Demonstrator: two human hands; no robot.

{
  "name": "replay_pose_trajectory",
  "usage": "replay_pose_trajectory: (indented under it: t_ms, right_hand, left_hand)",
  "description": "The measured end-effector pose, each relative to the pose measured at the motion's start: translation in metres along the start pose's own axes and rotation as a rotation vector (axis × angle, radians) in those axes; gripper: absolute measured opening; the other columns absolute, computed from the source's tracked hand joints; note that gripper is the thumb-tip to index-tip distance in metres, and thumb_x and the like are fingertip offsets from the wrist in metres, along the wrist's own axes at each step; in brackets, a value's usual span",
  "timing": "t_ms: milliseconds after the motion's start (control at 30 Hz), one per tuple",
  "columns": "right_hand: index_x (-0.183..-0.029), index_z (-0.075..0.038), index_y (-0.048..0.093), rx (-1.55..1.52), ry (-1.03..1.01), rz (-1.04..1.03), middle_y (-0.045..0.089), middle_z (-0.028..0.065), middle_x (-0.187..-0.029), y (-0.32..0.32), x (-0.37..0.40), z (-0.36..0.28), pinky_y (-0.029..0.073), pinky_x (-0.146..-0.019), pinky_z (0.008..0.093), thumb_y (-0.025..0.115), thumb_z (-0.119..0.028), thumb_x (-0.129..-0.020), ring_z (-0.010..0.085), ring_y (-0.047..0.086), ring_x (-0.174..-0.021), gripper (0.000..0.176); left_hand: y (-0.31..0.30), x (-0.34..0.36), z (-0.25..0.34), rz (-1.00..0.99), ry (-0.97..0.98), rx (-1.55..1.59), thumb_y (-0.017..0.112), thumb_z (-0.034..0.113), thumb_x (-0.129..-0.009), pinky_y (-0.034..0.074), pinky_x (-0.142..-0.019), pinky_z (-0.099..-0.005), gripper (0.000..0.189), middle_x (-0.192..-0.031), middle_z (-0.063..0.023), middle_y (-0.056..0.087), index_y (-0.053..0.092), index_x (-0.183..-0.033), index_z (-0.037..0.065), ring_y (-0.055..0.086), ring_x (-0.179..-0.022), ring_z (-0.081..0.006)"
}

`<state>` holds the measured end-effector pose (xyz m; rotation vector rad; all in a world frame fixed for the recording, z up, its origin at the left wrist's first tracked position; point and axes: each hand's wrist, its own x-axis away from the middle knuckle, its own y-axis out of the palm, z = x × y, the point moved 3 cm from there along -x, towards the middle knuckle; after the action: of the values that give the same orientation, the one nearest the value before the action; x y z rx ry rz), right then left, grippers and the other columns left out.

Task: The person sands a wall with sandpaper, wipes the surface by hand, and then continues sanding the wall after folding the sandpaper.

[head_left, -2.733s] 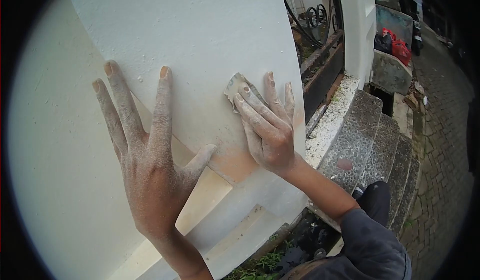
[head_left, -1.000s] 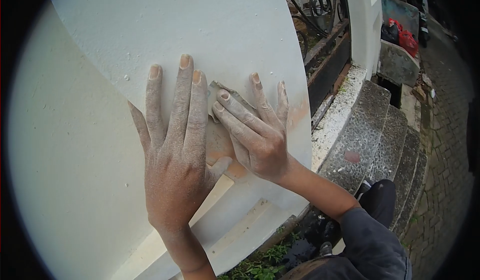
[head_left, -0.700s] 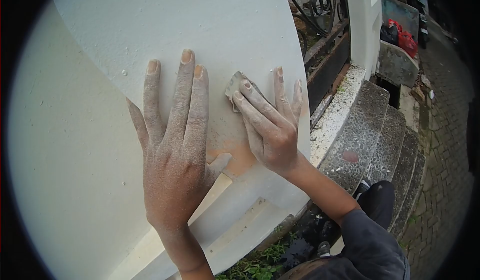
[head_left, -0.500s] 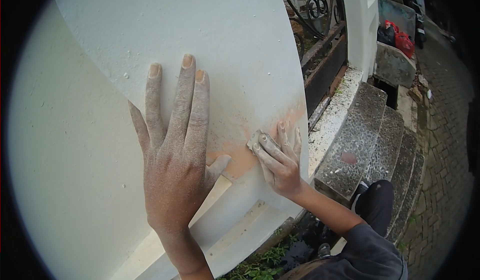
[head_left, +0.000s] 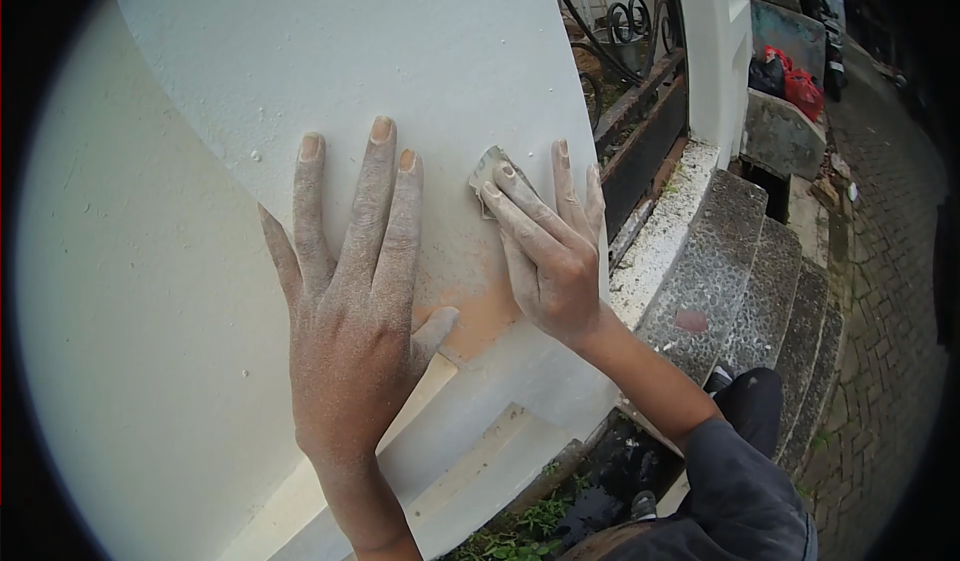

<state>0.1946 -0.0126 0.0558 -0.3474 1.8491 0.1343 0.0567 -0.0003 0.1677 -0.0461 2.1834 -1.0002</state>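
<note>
A white wall (head_left: 400,51) fills the left and middle of the view, with a worn orange-brown patch (head_left: 480,323) low on it. Spread flat on the wall, my left hand (head_left: 350,311) is dusty and holds nothing; its thumb reaches the patch. To its right, my right hand (head_left: 555,261) presses a small, creased greyish sheet (head_left: 486,173) against the wall above the patch. Two fingertips lie on the sheet, while the other fingers stretch upward near the wall's right edge. Pale dust coats the fingers of both hands.
Right of the wall stands a dark metal gate (head_left: 645,131) with scrollwork. Speckled stone steps (head_left: 700,271) lead down beside a brick-paved road (head_left: 880,361). Red and black plastic bags (head_left: 802,93) lie at the upper right. Green plants (head_left: 530,526) grow below the wall's base.
My right hand has moved up the wall with the sheet, from beside the orange-brown patch to above it. My left hand has stayed almost in the same place.
</note>
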Motion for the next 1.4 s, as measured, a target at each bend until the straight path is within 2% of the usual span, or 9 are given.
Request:
replay_pose_trajectory:
  t_ms: [67, 167, 367, 567, 733, 900, 1133, 1267, 1400]
  right_hand:
    - [-0.113, -0.014, 0.063, -0.059, 0.034, 0.021, 0.058, 0.0023, -0.122, 0.004, -0.005, -0.003, 0.006, -0.104, 0.0607, 0.058, -0.008, -0.080, 0.0375, 0.031, -0.131, 0.034]
    - [-0.114, -0.014, 0.063, -0.047, 0.002, -0.093, 0.058, 0.0028, -0.122, 0.011, 0.072, -0.002, 0.007, -0.105, 0.0600, 0.058, -0.008, -0.080, 0.0373, 0.031, -0.131, 0.034]
    - [-0.112, -0.014, 0.063, 0.013, -0.022, 0.061, 0.058, 0.0041, -0.122, -0.003, -0.018, -0.001, 0.008, -0.105, 0.0586, 0.058, -0.005, -0.080, 0.0371, 0.032, -0.131, 0.034]
    - [-0.109, -0.014, 0.064, -0.017, -0.016, -0.072, 0.058, 0.0034, -0.123, 0.008, 0.059, 0.002, 0.008, -0.105, 0.0598, 0.059, -0.008, -0.080, 0.0374, 0.032, -0.130, 0.031]
    - [-0.109, -0.015, 0.064, 0.026, -0.016, -0.003, 0.057, 0.0036, -0.123, -0.005, -0.019, -0.005, 0.010, -0.105, 0.0599, 0.060, -0.009, -0.080, 0.0371, 0.031, -0.131, 0.030]
    - [-0.108, -0.015, 0.065, -0.054, 0.002, -0.112, 0.058, 0.0039, -0.123, 0.005, 0.053, -0.010, 0.010, -0.104, 0.0600, 0.059, -0.008, -0.081, 0.0370, 0.030, -0.132, 0.029]
    - [-0.113, -0.013, 0.063, -0.067, 0.026, 0.032, 0.058, 0.0057, -0.122, 0.000, -0.020, -0.008, 0.010, -0.104, 0.0584, 0.058, -0.008, -0.081, 0.0391, 0.030, -0.131, 0.033]
    - [-0.113, -0.012, 0.063, -0.065, 0.012, -0.096, 0.057, 0.0057, -0.124, 0.015, 0.081, -0.004, 0.007, -0.105, 0.0581, 0.058, -0.007, -0.080, 0.0397, 0.029, -0.131, 0.034]
    - [-0.111, -0.012, 0.064, -0.021, -0.016, -0.016, 0.057, 0.0054, -0.124, 0.003, 0.019, -0.002, 0.006, -0.105, 0.0596, 0.058, -0.006, -0.079, 0.0399, 0.029, -0.131, 0.033]
  left_hand:
    - [0.000, 0.000, 0.000, -0.001, 0.004, 0.007, 0.082, 0.024, -0.036, 0.020, -0.107, -0.0605, 0.115, -0.148, 0.0023, 0.026, 0.031, -0.140, 0.020, 0.013, -0.138, -0.0304]
    - [-0.002, 0.001, 0.000, -0.008, 0.003, 0.005, 0.081, 0.024, -0.037, 0.020, -0.107, -0.0612, 0.114, -0.148, 0.0023, 0.025, 0.032, -0.139, 0.019, 0.013, -0.138, -0.0305]
    - [-0.002, -0.001, 0.001, -0.011, -0.001, 0.008, 0.081, 0.026, -0.038, 0.018, -0.107, -0.0615, 0.112, -0.148, 0.0033, 0.025, 0.032, -0.139, 0.019, 0.013, -0.138, -0.0304]
    - [-0.003, -0.001, 0.001, -0.005, -0.001, -0.013, 0.081, 0.027, -0.040, 0.017, -0.108, -0.0605, 0.110, -0.148, 0.0032, 0.025, 0.033, -0.139, 0.018, 0.013, -0.138, -0.0305]
    - [-0.002, 0.000, 0.003, 0.007, 0.002, -0.009, 0.081, 0.026, -0.041, 0.016, -0.109, -0.0599, 0.108, -0.147, 0.0035, 0.026, 0.034, -0.138, 0.019, 0.012, -0.138, -0.0299]
    - [-0.001, 0.002, 0.003, -0.011, 0.012, -0.044, 0.081, 0.028, -0.042, 0.015, -0.109, -0.0602, 0.106, -0.147, 0.0030, 0.026, 0.035, -0.138, 0.018, 0.012, -0.138, -0.0306]
    - [0.001, 0.000, 0.003, 0.004, 0.013, -0.037, 0.080, 0.029, -0.045, 0.015, -0.109, -0.0594, 0.103, -0.147, 0.0036, 0.026, 0.035, -0.137, 0.018, 0.012, -0.138, -0.0313]
    - [-0.002, 0.001, 0.002, 0.003, 0.019, -0.033, 0.079, 0.032, -0.044, 0.014, -0.110, -0.0589, 0.104, -0.147, 0.0038, 0.026, 0.036, -0.137, 0.017, 0.012, -0.138, -0.0308]
    - [0.000, 0.002, 0.002, -0.005, 0.015, -0.027, 0.079, 0.033, -0.043, 0.015, -0.110, -0.0588, 0.105, -0.147, 0.0044, 0.026, 0.034, -0.138, 0.018, 0.012, -0.138, -0.0303]
